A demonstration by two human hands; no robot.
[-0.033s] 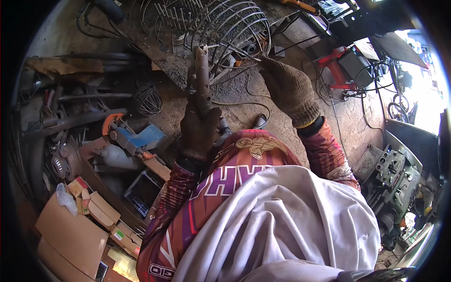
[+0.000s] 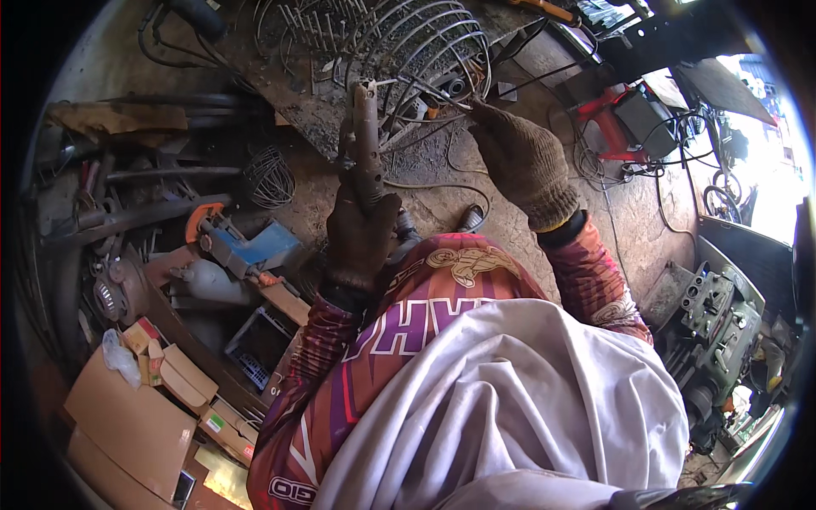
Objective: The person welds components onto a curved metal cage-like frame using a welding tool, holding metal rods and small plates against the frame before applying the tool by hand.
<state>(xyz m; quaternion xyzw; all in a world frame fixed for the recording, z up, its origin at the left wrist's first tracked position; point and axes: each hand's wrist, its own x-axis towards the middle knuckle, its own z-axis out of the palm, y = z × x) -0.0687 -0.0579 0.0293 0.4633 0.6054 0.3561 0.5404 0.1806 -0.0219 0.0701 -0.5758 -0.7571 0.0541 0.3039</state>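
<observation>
My left hand [image 2: 359,229], in a dark glove, is closed around the lower end of a brownish-grey metal tube [image 2: 366,136] with holes in its side. The tube stands up from the fist, its upper end in front of the workbench. My right hand [image 2: 523,161], in a brown knitted glove, is closed with its fingertips pinching a thin metal rod [image 2: 438,92]. That rod slants up and left toward the tube's upper end; whether they touch I cannot tell. Behind them a round cage of bent metal wire [image 2: 416,42] rests on the workbench [image 2: 297,106].
Several upright metal pins [image 2: 310,30] stand at the back of the bench. A blue and orange machine [image 2: 255,246] and cardboard boxes [image 2: 127,416] are at left. Cables [image 2: 476,191] cross the floor. A red-framed unit [image 2: 608,123] and a green-grey machine [image 2: 718,314] stand at right.
</observation>
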